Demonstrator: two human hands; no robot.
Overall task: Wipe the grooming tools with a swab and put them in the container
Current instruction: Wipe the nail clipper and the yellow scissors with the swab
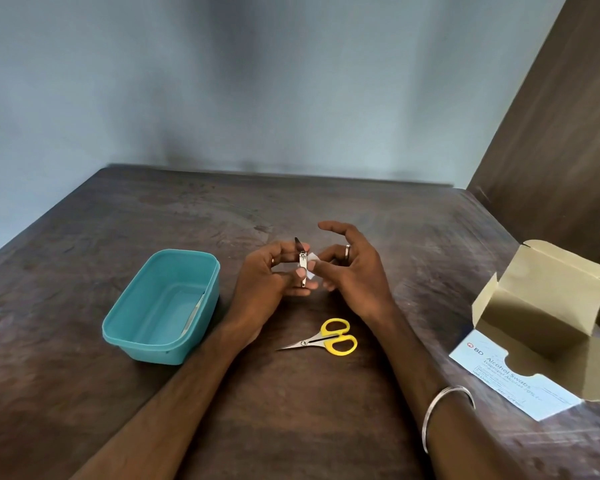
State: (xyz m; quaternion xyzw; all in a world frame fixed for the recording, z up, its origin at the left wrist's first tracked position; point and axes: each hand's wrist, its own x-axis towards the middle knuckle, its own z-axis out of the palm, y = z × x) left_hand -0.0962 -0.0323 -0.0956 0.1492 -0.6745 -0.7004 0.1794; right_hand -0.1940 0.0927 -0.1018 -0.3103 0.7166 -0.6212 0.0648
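We look down at a dark wooden counter [84, 393] with both our bare hands raised over its middle. Our left hand [267, 282] pinches a small metal nail clipper [302, 268] upright, thumb on its front face and fingers behind, so this grip is clamped on the clipper, with the dark lever sticking up past the fingertips. Our right hand [354, 268] presses a small white swab [312, 266] against the clipper's right side with thumb and one finger, this grip closed on the swab, while the other fingers splay loosely above. Just left of the hands sits a teal container [132, 327], open, with one slim metal tool [193, 315] already leaning along its right inner wall. Yellow-handled scissors [329, 339] lie on the counter near us, between our forearms, points aimed left, apparently not yet wiped. An opened swab box [541, 323] rests at the far right edge. We judge the risks modest but real: the clipper is small and smooth, and a damp swab could make it slip from the pinch and fall to the counter. Pushing the swab hard along the cutting end could snag or tear it. When we carry the clipper left, a forearm could brush the scissors or nudge the light container.
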